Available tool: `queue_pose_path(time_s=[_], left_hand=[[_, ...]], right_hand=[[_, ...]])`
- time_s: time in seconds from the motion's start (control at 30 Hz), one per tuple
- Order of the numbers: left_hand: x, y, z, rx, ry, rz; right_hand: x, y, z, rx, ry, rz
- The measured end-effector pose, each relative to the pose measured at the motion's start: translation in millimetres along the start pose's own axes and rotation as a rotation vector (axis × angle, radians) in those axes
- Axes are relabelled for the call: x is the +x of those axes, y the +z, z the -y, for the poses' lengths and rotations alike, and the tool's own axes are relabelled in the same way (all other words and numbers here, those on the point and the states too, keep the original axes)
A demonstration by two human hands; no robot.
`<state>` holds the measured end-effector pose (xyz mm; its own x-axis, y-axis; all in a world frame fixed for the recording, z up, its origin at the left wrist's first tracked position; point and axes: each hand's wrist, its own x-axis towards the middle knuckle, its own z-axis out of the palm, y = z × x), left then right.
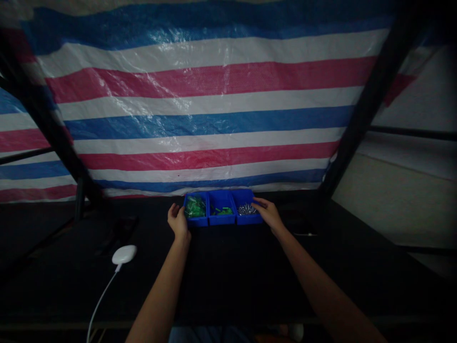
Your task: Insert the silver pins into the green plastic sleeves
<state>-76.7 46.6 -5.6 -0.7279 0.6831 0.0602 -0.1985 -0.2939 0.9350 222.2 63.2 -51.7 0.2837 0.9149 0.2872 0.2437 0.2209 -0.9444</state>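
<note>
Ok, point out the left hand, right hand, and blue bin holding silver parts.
left hand (177, 220), head view, back of hand
right hand (268, 214), head view, back of hand
blue bin holding silver parts (253, 219), head view, front wall

text: none legible | blue compartment tray: no readable marks | striped tarpaulin: no readable print

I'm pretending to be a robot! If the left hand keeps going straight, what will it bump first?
Probably the left compartment of the blue parts bin, right beside the left hand, though depth is hard to judge from this view.
</note>
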Motion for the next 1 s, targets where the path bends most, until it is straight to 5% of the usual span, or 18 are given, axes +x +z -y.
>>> queue_pose_path(time_s=[0.67, 1.0], left_hand=[[11, -13.9, -11, 0.202, 0.125, -0.332], [14, -16.1, -9, 0.178, 0.171, -0.294]], right_hand=[[-26, 24, 28, 0.072, -0.052, 0.312], [-33, 27, 34, -0.268, -0.206, 0.143]])
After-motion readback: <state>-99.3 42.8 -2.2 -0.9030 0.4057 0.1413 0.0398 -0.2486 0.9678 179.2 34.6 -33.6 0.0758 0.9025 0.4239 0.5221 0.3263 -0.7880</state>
